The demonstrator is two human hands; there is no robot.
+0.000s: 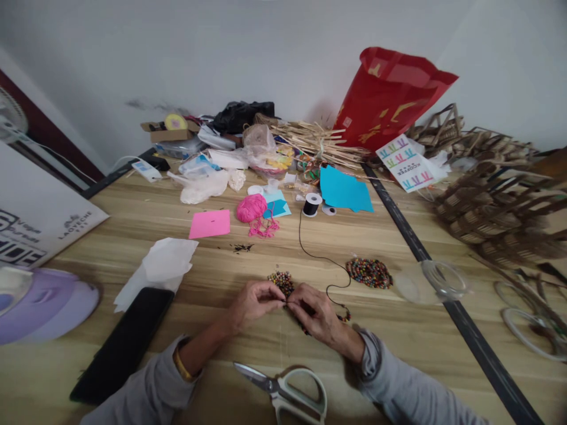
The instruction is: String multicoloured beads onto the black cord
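My left hand (257, 302) and my right hand (313, 314) meet fingertip to fingertip above the wooden table, each pinching a thin dark cord. Small multicolored beads (280, 280) lie just behind the fingertips. From a spool of black cord (312, 204), a loose line curves down to a short run of beads (344, 314) beside my right hand. A coiled pile of beads (370, 273) sits farther right. Scissors (274, 386) with pale handles rest in front of me, blades apart. Short black cord scraps (242, 248) are scattered left of center.
A black phone-like slab (124, 345) and white paper (165, 261) lie left, beside a purple object (48, 301). Pink yarn (251, 208), blue sheets (346, 190) and plastic bags stand behind. Woven baskets (481, 206) and a clear round container (444, 280) are right.
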